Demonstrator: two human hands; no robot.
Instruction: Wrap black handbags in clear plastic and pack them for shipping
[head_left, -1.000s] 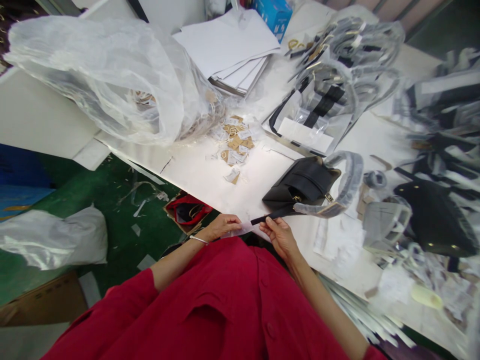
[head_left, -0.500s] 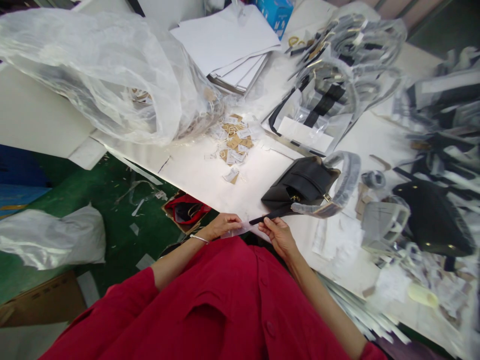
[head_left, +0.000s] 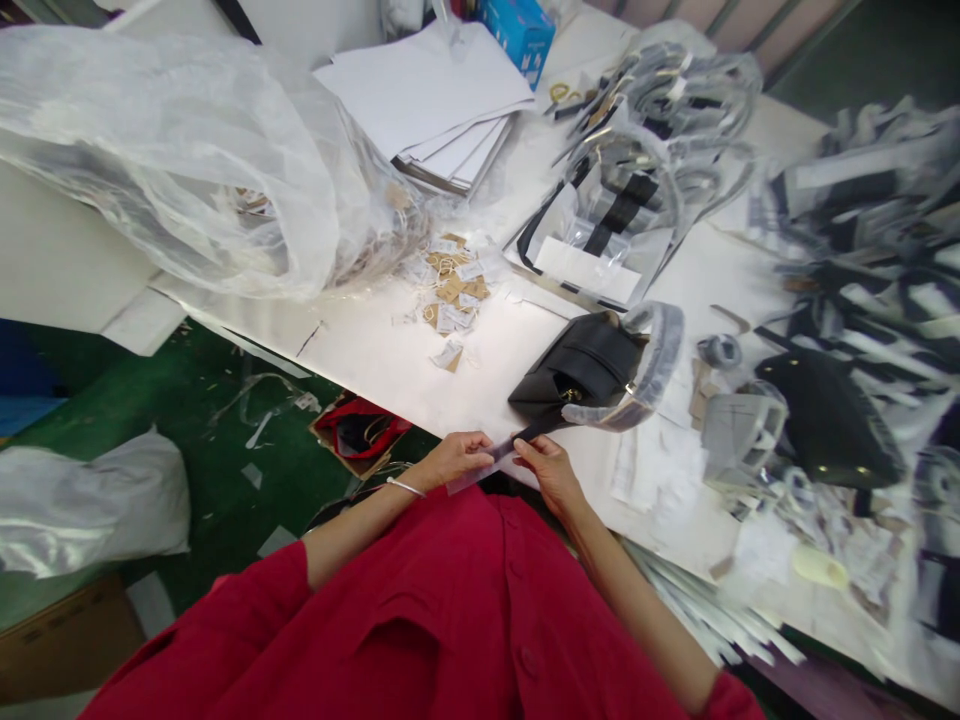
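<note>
The person in the red buttoned top (head_left: 442,610) stands close against the long white desk (head_left: 367,362), both hands meeting just at its near edge. The left hand (head_left: 450,460) has its fingers pinched closed on a narrow strip of see-through plastic (head_left: 466,480); the right hand (head_left: 553,475) has thumb and fingers closed on a slim black strap (head_left: 541,426), near the end that meets the plastic. How far one goes into the other I cannot tell. The strap runs back to a small black handbag (head_left: 574,360) resting on the desk just beyond the right hand, its curved handle (head_left: 664,365) wrapped in cloudy film. Farther in, brown and white tags (head_left: 452,290) lie scattered beside a big translucent plastic sack (head_left: 172,130), with a stack of white paper (head_left: 427,85) and a blue box (head_left: 520,38) behind. Film-wrapped handles (head_left: 694,95) crowd the far side, and to the right a larger black bag (head_left: 829,415) lies among a jumble of wrapping. Below the desk, the green floor (head_left: 217,440) is littered with scraps; a small carton with red inside (head_left: 360,432) sits by the desk's edge, and a full white sack (head_left: 97,500) slumps near a brown cardboard box (head_left: 67,640).
</note>
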